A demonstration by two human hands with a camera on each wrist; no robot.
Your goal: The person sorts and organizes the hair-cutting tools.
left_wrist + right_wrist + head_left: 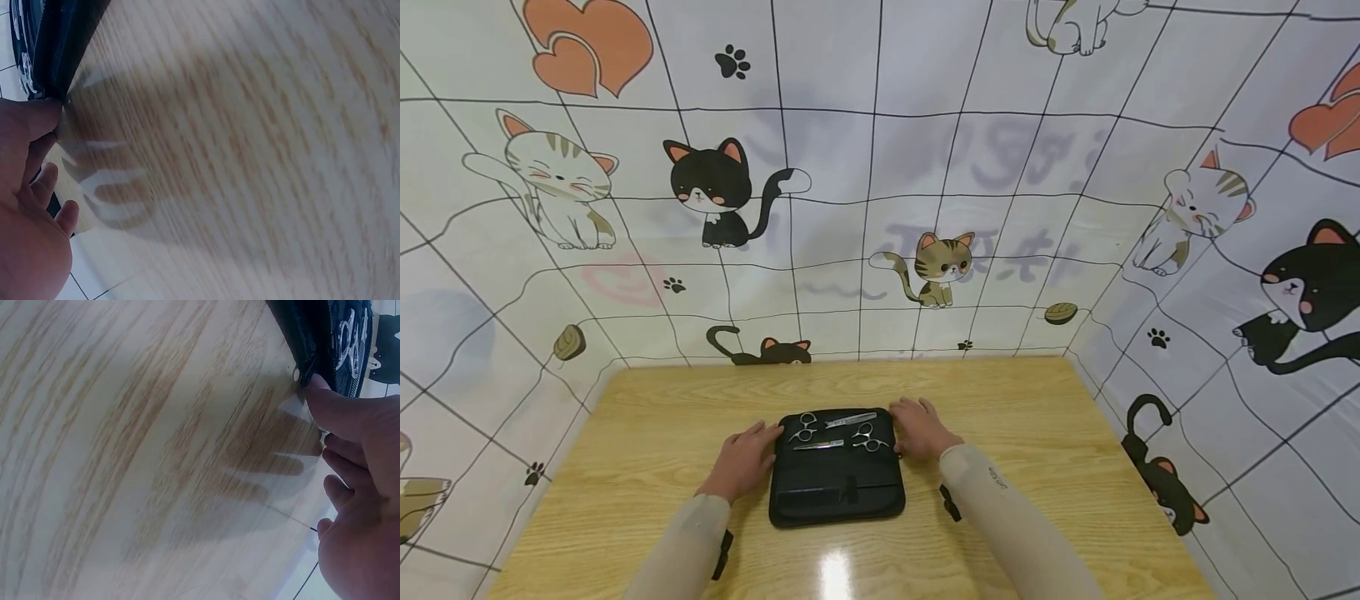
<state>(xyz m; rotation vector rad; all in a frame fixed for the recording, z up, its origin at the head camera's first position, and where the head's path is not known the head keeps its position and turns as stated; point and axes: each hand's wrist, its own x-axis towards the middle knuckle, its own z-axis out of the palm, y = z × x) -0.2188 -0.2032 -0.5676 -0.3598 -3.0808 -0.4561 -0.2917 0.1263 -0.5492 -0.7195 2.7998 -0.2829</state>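
A black zip-edged case [808,504] lies open on the wooden table, its inner side up. Two pairs of silver scissors [868,439] are in its upper part, with their finger rings and blades showing. At the case's left edge, my left hand [743,461] grips the rim; in the left wrist view the thumb [44,115] meets the case's side. Opposite it, my right hand [921,429] holds the right edge near the far corner. The right wrist view shows that thumb [337,412] against the zip edge, the other fingers partly hidden behind it.
The pale wooden table [1000,467] extends around the case. White cloth walls [835,150] printed with cats and grid lines stand behind it and at both sides. Dark straps [950,502] sit under both sleeved wrists.
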